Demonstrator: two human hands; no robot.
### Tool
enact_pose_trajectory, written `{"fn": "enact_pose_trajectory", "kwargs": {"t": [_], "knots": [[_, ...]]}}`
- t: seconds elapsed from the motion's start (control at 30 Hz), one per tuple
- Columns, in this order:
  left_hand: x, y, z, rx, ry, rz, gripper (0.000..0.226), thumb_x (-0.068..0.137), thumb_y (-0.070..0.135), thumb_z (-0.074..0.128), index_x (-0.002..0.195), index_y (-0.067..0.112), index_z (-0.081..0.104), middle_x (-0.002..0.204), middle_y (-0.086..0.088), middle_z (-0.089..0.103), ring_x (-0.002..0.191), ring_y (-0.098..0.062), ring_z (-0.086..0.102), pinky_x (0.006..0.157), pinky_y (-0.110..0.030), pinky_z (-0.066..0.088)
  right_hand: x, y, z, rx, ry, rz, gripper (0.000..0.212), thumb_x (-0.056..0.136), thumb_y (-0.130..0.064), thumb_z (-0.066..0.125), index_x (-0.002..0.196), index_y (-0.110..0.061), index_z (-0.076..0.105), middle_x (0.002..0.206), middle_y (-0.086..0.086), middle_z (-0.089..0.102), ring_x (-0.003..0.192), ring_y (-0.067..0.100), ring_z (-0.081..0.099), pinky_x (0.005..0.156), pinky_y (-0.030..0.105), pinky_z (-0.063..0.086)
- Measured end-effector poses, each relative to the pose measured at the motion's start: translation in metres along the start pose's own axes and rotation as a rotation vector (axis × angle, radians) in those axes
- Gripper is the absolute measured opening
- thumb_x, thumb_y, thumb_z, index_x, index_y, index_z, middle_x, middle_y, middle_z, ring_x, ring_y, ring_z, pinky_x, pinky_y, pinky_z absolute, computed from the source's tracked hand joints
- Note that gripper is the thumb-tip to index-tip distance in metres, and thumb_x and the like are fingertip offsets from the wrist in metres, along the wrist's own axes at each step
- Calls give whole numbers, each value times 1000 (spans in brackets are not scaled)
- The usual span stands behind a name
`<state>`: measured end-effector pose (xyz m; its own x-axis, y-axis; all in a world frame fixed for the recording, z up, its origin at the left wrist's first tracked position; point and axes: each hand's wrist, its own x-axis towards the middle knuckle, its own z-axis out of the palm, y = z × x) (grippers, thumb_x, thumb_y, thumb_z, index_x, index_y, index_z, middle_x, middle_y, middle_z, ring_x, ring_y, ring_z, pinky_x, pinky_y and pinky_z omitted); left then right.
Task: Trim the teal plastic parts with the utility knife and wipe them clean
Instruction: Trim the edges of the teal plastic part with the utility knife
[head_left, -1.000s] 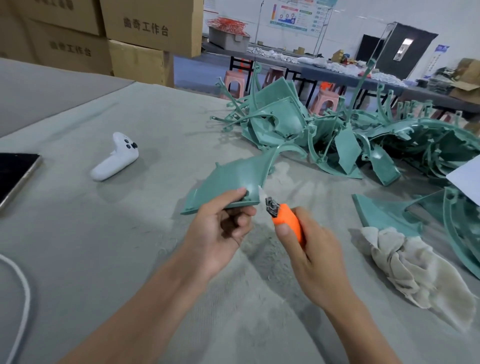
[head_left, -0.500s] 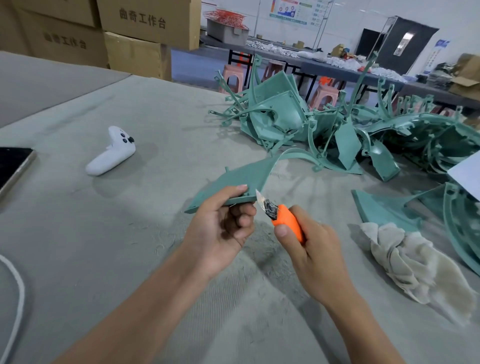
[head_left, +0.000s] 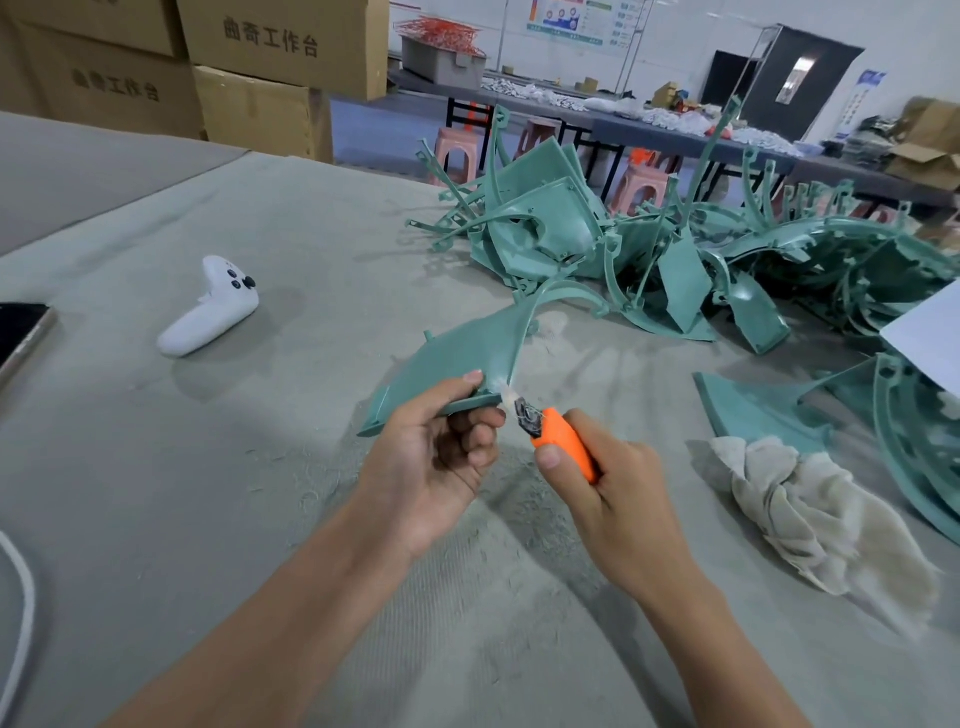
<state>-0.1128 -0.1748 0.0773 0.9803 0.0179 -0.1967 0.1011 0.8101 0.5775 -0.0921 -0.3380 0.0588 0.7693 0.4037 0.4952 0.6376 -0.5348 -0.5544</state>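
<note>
Head view: left hand (head_left: 436, 457) is pinching a teal part (head_left: 457, 358); right hand (head_left: 618, 499) is gripping the knife (head_left: 558, 439), blade touching the part's edge.

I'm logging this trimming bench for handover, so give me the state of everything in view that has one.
teal part: held at its near edge.
left hand: grips the teal part.
utility knife: blade out, at the teal part's near corner.
right hand: grips the utility knife.
rag: crumpled on the table, untouched.
controller: lying on the table, untouched.
phone: screen dark.
</note>
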Motion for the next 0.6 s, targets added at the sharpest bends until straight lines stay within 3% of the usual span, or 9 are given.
{"fn": "enact_pose_trajectory", "kwargs": {"t": [0.2, 0.37, 0.6], "knots": [[-2, -2, 0, 20, -3, -19, 20, 71, 15, 64, 51, 11, 66, 48, -5, 57, 34, -7, 47, 33, -16, 35, 3, 5, 1, 15, 33, 17, 41, 91, -63, 41, 68, -31, 31, 52, -7, 30, 46, 10, 31, 46, 25, 22], [-2, -1, 1, -5, 1, -24, 18, 69, 15, 65, 51, 11, 63, 48, -5, 56, 34, -7, 48, 33, -16, 35, 1, 3, 3, 72, 16, -18, 50, 90, -75, 36, 68, -30, 32, 53, -2, 32, 45, 9, 31, 46, 23, 22], [-4, -4, 1, -98, -42, -101, 11, 68, 12, 66, 59, 7, 64, 50, -6, 56, 34, -7, 49, 32, -15, 37, 1, 3, 5, 94, 45, -23, 51, 91, -76, 34, 68, -30, 32, 53, -5, 30, 44, 8, 29, 45, 20, 21]]}}
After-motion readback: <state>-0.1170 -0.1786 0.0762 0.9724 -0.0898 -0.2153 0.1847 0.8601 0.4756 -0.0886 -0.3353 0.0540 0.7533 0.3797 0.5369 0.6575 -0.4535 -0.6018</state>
